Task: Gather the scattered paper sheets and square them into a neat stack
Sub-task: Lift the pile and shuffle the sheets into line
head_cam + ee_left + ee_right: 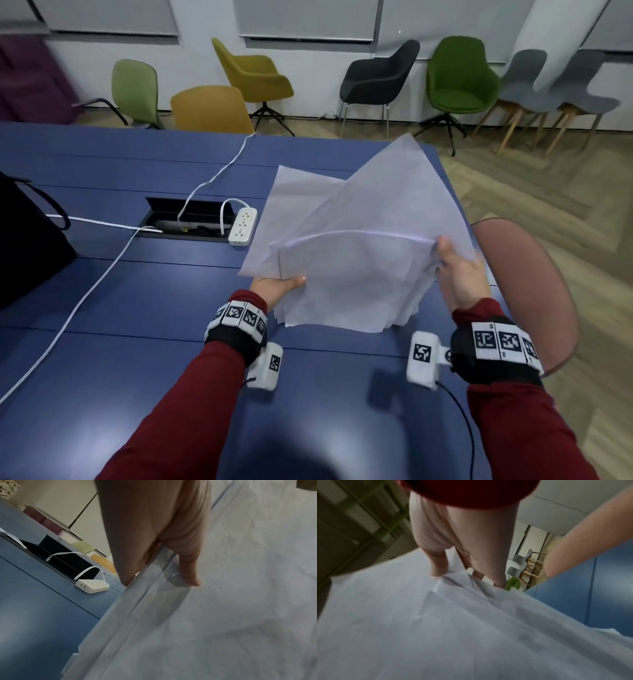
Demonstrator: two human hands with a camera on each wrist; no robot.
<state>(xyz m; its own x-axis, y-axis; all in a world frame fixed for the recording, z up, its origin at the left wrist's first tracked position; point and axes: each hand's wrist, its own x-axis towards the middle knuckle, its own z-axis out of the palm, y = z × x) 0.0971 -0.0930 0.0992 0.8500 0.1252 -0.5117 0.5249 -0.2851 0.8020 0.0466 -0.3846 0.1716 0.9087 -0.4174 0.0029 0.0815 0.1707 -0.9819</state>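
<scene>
A loose bundle of white paper sheets [356, 246] is held up above the blue table [137, 308], fanned out with corners pointing different ways. My left hand [279, 286] pinches the bundle's left edge, thumb on top and fingers underneath; the sheets [240, 601] fill the left wrist view beside that hand [163, 574]. My right hand [459, 270] grips the right edge, thumb pressed on the top sheets. In the right wrist view its fingers [440, 566] clamp several offset sheet corners [453, 580]. The bundle's lower edges hang uneven, near the table.
A white power strip [242, 226] lies beside an open cable hatch [191, 219], with white cables [78, 308] running across the left of the table. A black bag [27, 240] stands at the left edge. A pink chair [534, 291] is at my right; more chairs line the wall.
</scene>
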